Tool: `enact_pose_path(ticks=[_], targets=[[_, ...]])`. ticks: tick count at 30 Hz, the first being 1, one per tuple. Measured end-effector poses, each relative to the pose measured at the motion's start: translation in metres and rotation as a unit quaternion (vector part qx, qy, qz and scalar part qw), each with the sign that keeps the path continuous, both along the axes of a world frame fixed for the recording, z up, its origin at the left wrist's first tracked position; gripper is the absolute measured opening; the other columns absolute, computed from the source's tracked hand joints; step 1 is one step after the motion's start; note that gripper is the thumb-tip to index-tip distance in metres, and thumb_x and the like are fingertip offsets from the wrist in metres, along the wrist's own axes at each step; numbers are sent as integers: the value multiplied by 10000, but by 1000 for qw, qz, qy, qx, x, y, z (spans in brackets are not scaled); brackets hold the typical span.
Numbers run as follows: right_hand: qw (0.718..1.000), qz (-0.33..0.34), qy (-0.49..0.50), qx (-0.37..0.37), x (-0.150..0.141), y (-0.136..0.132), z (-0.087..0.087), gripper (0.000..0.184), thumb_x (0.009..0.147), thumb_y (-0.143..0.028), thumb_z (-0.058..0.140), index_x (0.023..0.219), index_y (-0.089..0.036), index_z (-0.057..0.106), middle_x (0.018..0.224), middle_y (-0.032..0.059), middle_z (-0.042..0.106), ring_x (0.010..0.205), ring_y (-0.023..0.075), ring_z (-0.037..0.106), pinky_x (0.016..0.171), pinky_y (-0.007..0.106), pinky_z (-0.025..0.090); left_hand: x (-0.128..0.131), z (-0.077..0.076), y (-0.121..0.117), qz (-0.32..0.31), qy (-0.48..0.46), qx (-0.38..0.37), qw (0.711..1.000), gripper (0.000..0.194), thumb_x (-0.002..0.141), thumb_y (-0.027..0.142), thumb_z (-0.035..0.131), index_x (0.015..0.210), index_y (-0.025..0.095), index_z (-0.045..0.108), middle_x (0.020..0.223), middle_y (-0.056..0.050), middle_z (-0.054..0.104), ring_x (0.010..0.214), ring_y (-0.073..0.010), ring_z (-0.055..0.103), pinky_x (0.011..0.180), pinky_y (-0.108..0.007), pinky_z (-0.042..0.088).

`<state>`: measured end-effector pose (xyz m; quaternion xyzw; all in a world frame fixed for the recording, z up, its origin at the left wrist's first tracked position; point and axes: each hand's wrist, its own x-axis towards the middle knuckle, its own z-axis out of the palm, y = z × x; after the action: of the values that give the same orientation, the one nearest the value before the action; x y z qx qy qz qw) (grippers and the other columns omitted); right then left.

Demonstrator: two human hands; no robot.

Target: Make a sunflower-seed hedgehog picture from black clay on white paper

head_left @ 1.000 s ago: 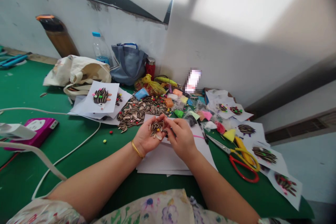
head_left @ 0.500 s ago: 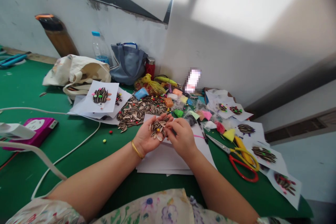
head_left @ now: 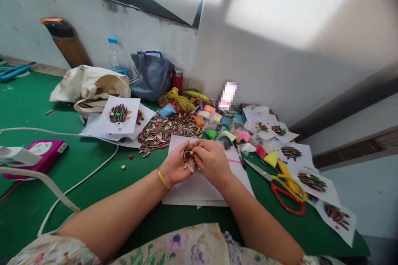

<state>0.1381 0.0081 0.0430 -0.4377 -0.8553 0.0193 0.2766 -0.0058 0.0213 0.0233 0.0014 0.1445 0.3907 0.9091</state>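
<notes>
My left hand [head_left: 176, 165] is cupped palm up over a stack of white paper [head_left: 203, 186] and holds a small heap of striped sunflower seeds [head_left: 187, 158]. My right hand [head_left: 211, 159] is curled, its fingertips pinched at the seeds in the left palm. A gold bangle sits on my left wrist. Just beyond the hands lies a large pile of sunflower seeds [head_left: 161, 130] on the green table [head_left: 37, 207].
Red and yellow scissors [head_left: 284, 188] lie right of the paper. Small bags of coloured clay [head_left: 217, 126] and finished seed pictures [head_left: 120, 115] ring the work spot. Cloth bags, a water bottle [head_left: 115, 56] and a red flask stand by the wall. White cables and a magenta box [head_left: 37, 153] lie left.
My left hand has tilted and closed a little more around the seeds, and my right hand has moved left onto the heap. Everything on the table has stayed put.
</notes>
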Motion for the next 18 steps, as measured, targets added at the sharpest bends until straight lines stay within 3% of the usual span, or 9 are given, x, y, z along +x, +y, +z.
enact_pose_path(ticks=[6, 11, 18], targets=[[987, 4, 162, -24, 2, 0, -5, 162, 835, -142, 565, 928, -211, 679, 959, 55, 651, 941, 191, 579, 838, 330, 445, 2, 3, 0, 10, 25, 35, 999, 287, 956, 219, 379, 945, 110, 644, 810, -81, 706, 742, -159, 694, 691, -244, 563], [989, -10, 137, -52, 2, 2, -7, 162, 796, -121, 572, 883, -210, 676, 792, 30, 649, 792, 190, 585, 761, 332, 448, 4, 1, 1, 8, 50, 51, 997, 254, 928, 178, 408, 961, 111, 651, 809, -84, 714, 770, -176, 699, 661, -247, 559], [989, 23, 129, -63, 6, 1, -5, 346, 827, -116, 514, 1127, -215, 656, 938, 62, 671, 892, 203, 589, 823, 351, 458, 4, -2, 2, 17, 63, 41, 997, 220, 918, 155, 433, 920, 114, 649, 766, -72, 709, 696, -163, 692, 623, -241, 553]])
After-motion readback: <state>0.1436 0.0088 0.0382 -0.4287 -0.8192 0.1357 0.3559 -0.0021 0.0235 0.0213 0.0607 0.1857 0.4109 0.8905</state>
